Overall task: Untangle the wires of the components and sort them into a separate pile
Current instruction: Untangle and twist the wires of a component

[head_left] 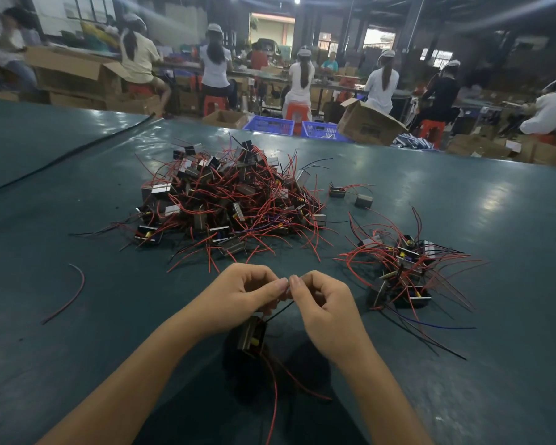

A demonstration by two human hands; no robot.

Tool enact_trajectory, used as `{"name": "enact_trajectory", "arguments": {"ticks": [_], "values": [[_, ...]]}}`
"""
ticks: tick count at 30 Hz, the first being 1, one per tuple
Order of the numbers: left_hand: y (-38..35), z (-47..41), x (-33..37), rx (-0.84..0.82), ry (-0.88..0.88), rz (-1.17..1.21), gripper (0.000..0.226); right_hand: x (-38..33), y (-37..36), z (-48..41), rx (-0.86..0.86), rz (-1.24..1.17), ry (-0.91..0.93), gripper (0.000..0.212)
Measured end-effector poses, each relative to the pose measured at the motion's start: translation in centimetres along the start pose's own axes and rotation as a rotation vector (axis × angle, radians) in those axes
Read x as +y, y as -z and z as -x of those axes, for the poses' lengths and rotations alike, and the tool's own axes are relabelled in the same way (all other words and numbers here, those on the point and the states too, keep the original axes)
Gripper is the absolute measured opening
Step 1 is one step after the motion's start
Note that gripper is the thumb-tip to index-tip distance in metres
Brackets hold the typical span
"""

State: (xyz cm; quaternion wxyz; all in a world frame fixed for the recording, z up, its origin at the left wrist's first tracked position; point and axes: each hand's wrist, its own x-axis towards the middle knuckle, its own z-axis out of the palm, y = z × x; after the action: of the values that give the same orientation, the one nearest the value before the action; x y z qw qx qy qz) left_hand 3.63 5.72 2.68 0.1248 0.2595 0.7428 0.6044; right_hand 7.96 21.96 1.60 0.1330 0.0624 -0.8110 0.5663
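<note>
I am holding one part (252,335) just above the green table (77,364), close in front of me. It is hanging below my left hand (244,293), with its red wires (275,390) trailing down toward me. Its black wire (280,311) is running up to where my fingertips are meeting. Both hands are curled, thumb and forefinger pinched together. My left hand and my right hand (321,303) are each nipping that black wire at its upper end.

As I judge it, I am working on the straightening step: this part is already clear of the heap and I am smoothing out its lead. The next move is calling for me to run the wire straight. Then I should carry the part right to the small sorted pile (405,271) and set it down without hooking the wires fanning out there.

A loose red wire (68,297) is lying alone at my left. Further off, the big tangled heap (228,200) is waiting, most of the job by the look of it, with two stray parts (337,191) sitting just to its right.

Beyond the table edge, blue crates (270,125) and a cardboard box (369,123) are standing on the floor. The box is carrying dark print, but it is too blurred for me to read.
</note>
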Motion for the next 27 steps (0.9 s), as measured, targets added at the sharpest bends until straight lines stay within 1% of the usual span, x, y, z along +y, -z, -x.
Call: {"name": "enact_trajectory", "arguments": {"ticks": [6,12,14,17,19,21,23,27], "values": [[0.24,-0.04,-0.17,-0.016,0.000,0.015,0.022,0.10,0.75,-0.13,-0.038,-0.051,0.032,0.017],[0.63,-0.01,-0.25,-0.037,-0.010,0.048,0.022,0.50,0.89,-0.08,-0.032,0.059,0.166,0.011],[0.63,-0.05,-0.30,-0.026,-0.029,0.032,0.021,0.35,0.90,-0.12,-0.011,0.056,0.178,0.012],[0.46,-0.13,-0.43,0.051,-0.086,-0.059,0.021,0.17,0.86,-0.13,0.028,-0.004,0.131,0.017],[0.32,-0.10,-0.55,0.090,-0.123,-0.134,0.025,0.28,0.66,-0.15,0.030,-0.031,0.058,0.033],[0.18,-0.04,-0.60,0.098,-0.141,-0.175,0.025,0.39,0.43,-0.19,0.027,-0.006,0.009,0.041],[0.13,-0.02,-0.57,0.099,-0.148,-0.192,0.023,0.51,0.29,-0.27,0.026,0.000,-0.014,0.039],[0.25,-0.08,-0.64,0.109,-0.125,-0.205,0.018,0.30,0.36,-0.33,-0.001,-0.045,-0.034,0.028]]}}
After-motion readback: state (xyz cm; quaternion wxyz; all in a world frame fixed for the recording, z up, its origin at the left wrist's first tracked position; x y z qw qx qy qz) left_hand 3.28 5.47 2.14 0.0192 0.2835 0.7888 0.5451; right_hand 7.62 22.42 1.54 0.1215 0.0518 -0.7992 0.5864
